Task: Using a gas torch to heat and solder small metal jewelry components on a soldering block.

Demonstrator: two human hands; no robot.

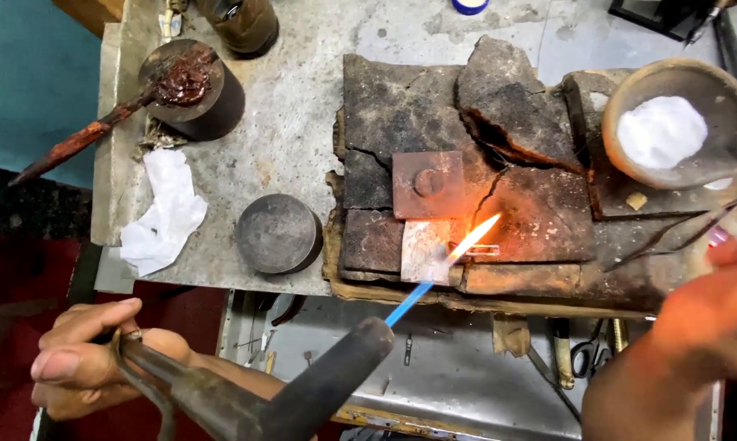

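Left hand (pixel 82 359) grips dark metal torch (pixel 303 392); blue-orange flame (pixel 446 261) ahead hits small plate (pixel 424 251) on cracked charred blocks (pixel 466 163). Right hand (pixel 711 318) blurred, grip unclear.

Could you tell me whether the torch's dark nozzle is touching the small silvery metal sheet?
Apart. The head view shows the dark torch nozzle well short of the small silvery metal sheet; only its flame spans the gap.

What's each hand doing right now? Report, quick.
Left hand: closed around the torch handle.
Right hand: blurred at the frame's edge, seems to hold thin tweezers; grip cannot be told.
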